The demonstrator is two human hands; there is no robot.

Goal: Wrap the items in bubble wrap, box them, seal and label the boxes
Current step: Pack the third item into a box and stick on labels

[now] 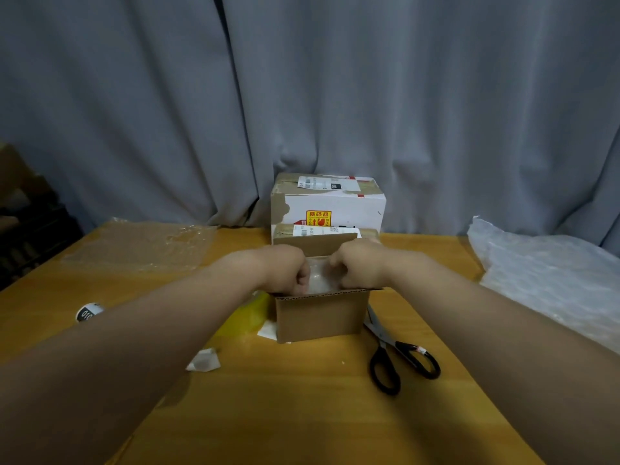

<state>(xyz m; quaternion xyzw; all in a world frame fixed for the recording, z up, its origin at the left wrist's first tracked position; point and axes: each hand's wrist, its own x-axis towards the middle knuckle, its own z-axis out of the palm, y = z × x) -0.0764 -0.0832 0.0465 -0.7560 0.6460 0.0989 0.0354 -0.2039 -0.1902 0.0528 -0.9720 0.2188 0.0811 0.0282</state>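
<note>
L grip [288,270], R grip [357,266] clutch bubble-wrap bundle [318,280]; inside corrugated box [318,318]

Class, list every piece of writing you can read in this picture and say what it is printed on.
"易碎品": yellow sticker on the white box.
"010", seemingly: small black-and-white roll, far left.
Shipping label atop the white box and second label on the box beneath: too small to read.
Sticker's smaller print: blurred.

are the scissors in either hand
No, the scissors lie on the table, right of the box.
</note>
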